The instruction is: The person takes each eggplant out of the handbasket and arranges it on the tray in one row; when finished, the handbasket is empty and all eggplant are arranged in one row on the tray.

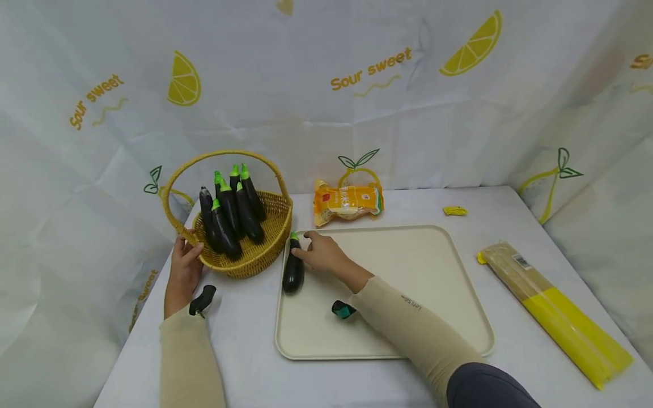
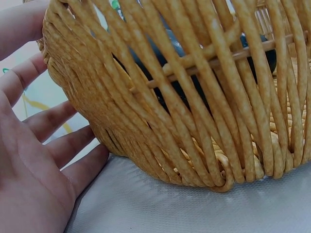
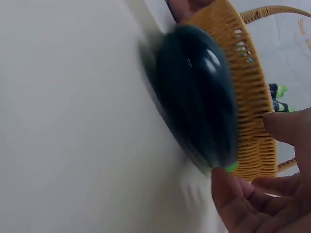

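Observation:
My left hand (image 1: 185, 266) holds the left side of a yellow wicker basket (image 1: 265, 263), thumb at the rim near the handle's base. In the left wrist view its fingers (image 2: 63, 145) reach around the woven wall, fingertips hidden. Several dark eggplants (image 1: 232, 215) with green stems lean inside the basket. Another eggplant (image 1: 293, 275) lies on the left edge of a beige tray (image 1: 388, 283), stem pointing away. My right hand (image 1: 321, 253) is beside its stem end, thumb and fingers spread apart. In the right wrist view that eggplant (image 3: 197, 92) is blurred, with fingertips close to its stem.
Behind the tray sits an orange food packet (image 1: 348, 203). A small yellow packet (image 1: 455, 211) lies at the back right. Along the right side is a long yellow-and-tan package (image 1: 556, 311). A printed white curtain (image 1: 306, 113) surrounds the table (image 1: 250, 340).

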Demonstrator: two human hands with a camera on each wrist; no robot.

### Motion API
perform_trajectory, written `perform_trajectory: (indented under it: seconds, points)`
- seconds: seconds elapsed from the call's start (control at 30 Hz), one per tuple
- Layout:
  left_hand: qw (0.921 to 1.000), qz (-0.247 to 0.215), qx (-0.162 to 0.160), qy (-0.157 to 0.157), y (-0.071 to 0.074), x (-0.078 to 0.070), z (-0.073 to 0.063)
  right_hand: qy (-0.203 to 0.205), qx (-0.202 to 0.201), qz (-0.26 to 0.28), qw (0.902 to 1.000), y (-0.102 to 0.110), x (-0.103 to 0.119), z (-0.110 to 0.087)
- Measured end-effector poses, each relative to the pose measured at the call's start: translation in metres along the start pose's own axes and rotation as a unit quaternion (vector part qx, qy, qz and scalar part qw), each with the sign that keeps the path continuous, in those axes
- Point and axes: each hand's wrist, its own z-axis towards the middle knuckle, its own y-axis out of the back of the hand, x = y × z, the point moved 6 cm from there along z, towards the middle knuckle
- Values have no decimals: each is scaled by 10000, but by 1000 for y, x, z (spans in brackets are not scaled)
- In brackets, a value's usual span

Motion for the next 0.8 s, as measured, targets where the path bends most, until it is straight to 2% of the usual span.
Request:
perform_trajectory:
  seconds: [0.1, 0.2, 0.3, 0.37, 0.47, 0.6, 0.7, 0.8]
  points:
    - [10000, -25, -9, -18, 1, 1, 2, 462, -281, -160, 9984, 16, 17, 11]
    - [10000, -32, -25, 53, 4, 3, 2, 1025, -445, -383, 9930, 24, 45, 27]
    - [9999, -36, -49, 91, 7, 4, 0, 1435, -420, -628, 9868, 18, 74, 44]
    - [9999, -79, -39, 71, 7, 5, -2, 1518, -429, -738, 9847, 8, 87, 55]
    - [9999, -74, 83, -39, 7, 4, -3, 1362, -507, -808, 9861, -10, 98, 72]
    - [9998, -44, 200, -41, 6, 4, -2, 779, -596, -754, 9923, -29, 103, 91]
    - [9998, 22, 175, -9, 6, 4, -1, 468, -655, -804, 9935, -35, 105, 100]
    - [9998, 40, 186, -57, 5, 3, 0, 361, -717, -1009, 9917, -35, 108, 107]
